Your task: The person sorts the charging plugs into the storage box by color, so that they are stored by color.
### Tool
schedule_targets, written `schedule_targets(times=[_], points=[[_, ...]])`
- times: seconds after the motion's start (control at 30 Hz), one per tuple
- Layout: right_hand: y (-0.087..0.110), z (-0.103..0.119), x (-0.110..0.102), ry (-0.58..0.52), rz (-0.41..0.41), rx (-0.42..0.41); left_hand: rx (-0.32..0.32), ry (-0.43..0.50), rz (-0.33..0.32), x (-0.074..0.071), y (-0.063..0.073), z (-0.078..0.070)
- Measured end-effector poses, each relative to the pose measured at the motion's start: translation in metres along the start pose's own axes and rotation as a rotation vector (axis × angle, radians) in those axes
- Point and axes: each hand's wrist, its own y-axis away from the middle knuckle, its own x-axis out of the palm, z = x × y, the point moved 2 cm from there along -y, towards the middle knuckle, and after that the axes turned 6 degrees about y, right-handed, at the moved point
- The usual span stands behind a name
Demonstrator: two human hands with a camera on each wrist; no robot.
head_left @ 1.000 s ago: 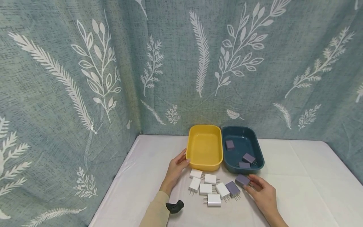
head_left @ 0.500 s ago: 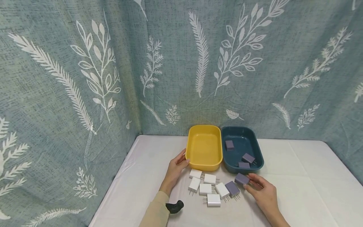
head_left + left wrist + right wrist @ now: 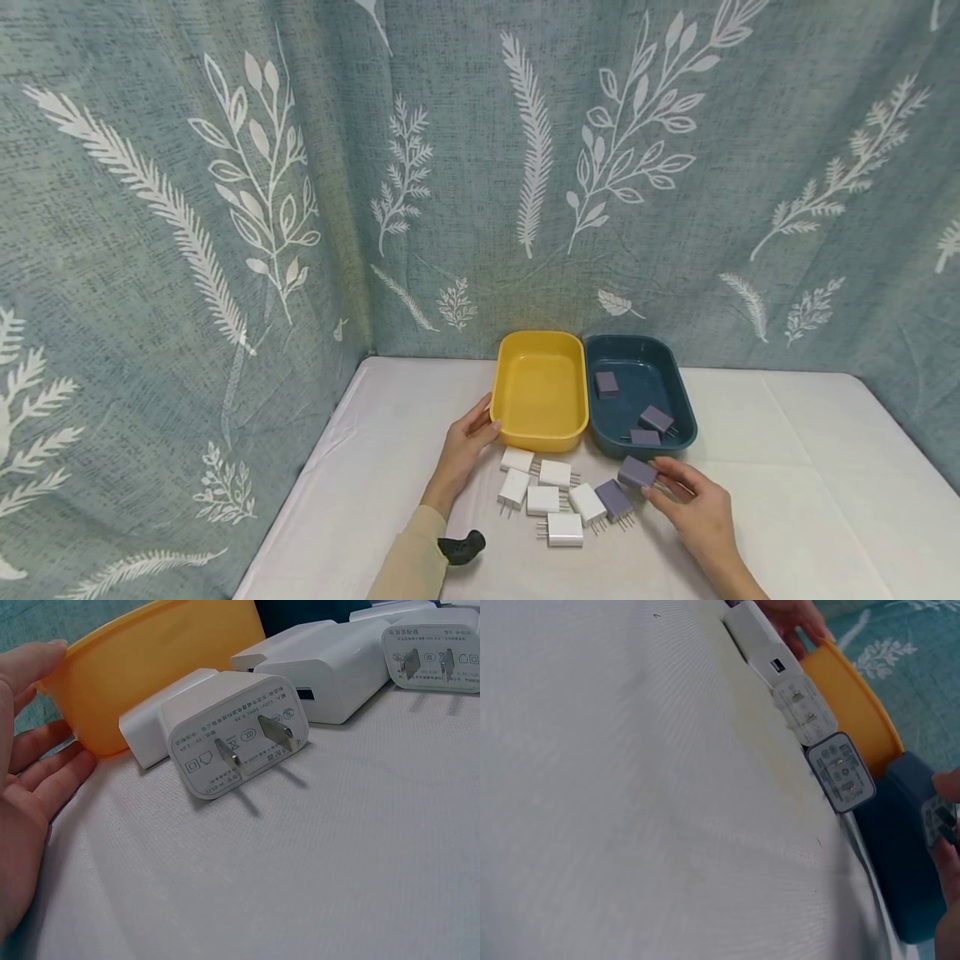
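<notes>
Boxy purple charger [image 3: 637, 472] in front of blue tray [image 3: 633, 375], long axis roughly sideways, prongs [image 3: 946, 817] toward right hand [image 3: 701, 510] pinching it, left hand [image 3: 459, 454] gripping adjoining smooth yellow tray [image 3: 540, 383]

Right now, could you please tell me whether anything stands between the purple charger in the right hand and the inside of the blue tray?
Only the near wall of the blue tray visibly does, just beyond the purple charger that the right hand pinches. Just inside that wall lie two other purple chargers.
</notes>
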Motion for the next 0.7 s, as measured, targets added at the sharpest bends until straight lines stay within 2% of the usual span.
schedule_targets(times=[0.13, 0.2, 0.27, 0.37, 0.7], points=[[0.000, 0.002, 0.000, -0.015, 0.003, -0.008, -0.008, 0.002, 0.019, 0.001, 0.005, -0.012], [-0.001, 0.002, 0.001, -0.018, 0.009, -0.012, -0.006, 0.003, 0.014, 0.001, 0.005, -0.012], [-0.002, 0.003, 0.001, -0.023, 0.011, -0.015, -0.001, -0.012, 0.012, 0.001, 0.005, -0.011], [-0.003, 0.004, 0.003, -0.022, 0.004, -0.039, 0.008, -0.011, -0.006, 0.000, 0.000, 0.000], [-0.003, 0.017, 0.004, -0.052, -0.004, -0.109, 0.003, -0.019, -0.010, 0.000, 0.000, 0.000]])
